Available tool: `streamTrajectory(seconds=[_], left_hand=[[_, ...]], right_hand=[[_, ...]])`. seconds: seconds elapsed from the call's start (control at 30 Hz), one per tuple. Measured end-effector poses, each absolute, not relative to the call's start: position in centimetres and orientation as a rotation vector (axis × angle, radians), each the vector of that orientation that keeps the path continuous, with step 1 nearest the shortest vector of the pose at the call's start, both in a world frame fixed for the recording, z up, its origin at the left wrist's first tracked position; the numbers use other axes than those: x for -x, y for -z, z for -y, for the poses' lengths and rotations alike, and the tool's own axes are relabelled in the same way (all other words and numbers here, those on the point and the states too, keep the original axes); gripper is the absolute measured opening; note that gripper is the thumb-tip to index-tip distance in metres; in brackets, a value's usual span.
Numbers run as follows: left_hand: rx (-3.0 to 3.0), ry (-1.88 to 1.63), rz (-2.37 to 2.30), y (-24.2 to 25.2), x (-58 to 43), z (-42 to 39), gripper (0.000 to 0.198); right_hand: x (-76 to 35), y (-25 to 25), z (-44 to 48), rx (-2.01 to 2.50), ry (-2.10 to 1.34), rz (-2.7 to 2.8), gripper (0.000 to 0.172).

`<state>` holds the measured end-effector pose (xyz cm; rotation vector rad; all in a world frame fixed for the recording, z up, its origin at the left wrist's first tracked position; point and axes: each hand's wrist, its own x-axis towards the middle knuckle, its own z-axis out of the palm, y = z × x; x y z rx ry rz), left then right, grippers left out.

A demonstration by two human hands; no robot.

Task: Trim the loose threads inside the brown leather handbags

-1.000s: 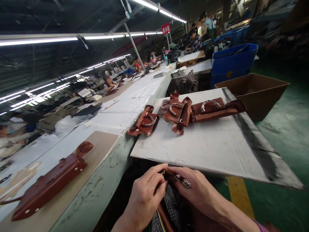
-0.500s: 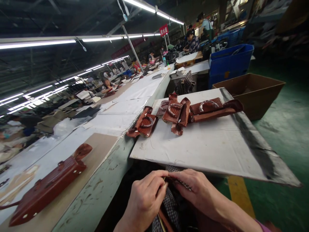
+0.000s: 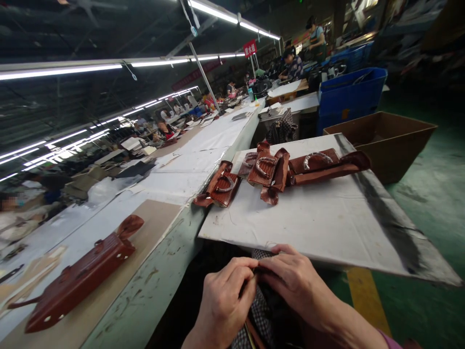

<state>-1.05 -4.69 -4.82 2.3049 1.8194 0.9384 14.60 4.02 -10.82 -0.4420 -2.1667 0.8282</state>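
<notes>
My left hand (image 3: pixel 227 293) and my right hand (image 3: pixel 296 281) meet low in the middle of the view, thumbs and fingers closed in a pinch. Between them they grip the edge of a brown leather piece (image 3: pixel 255 333), mostly hidden by the hands. A thin yellowish strip runs along it below the left hand. Black-and-white checked cloth (image 3: pixel 262 310) lies behind and beneath the fingers. Beyond the hands, brown crocodile-patterned bag pieces (image 3: pixel 263 169) with wrapped handles rest on a white board (image 3: pixel 290 218).
A reddish-brown leather bag (image 3: pixel 83 278) lies on brown card on the long bench (image 3: pixel 152 271) to the left. A brown bin (image 3: pixel 392 150) and a blue crate (image 3: pixel 350 97) stand at the right. Several people (image 3: pixel 292 65) sit or stand farther back.
The view has shifted slightly, so the surroundings sit a little farther right. Both hands stay pinched together; the right index finger is now raised somewhat, and the yellowish edge between the fingertips is hidden.
</notes>
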Motion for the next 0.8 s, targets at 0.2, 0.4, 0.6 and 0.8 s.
streamTrajectory(seconds=[0.2, 0.4, 0.6, 0.8], left_hand=[[-2.372, -0.953, -1.845, 5.16, 1.12, 4.77, 0.018], [-2.446, -0.919, -1.869, 5.13, 0.93, 4.88, 0.019], [-2.262, -0.898, -1.941, 5.39, 0.73, 4.74, 0.015], [-1.872, -0.911, -2.057, 5.23, 0.31, 4.93, 0.013]], right_hand=[[-14.11, 10.78, -3.91, 0.434, -0.755, 2.2, 0.026], [-13.85, 10.98, -4.04, 0.428, -0.73, 2.229, 0.029], [-14.11, 11.07, -4.14, 0.442, -0.771, 2.231, 0.027], [-14.21, 10.63, -3.97, 0.445, -0.812, 2.244, 0.027]])
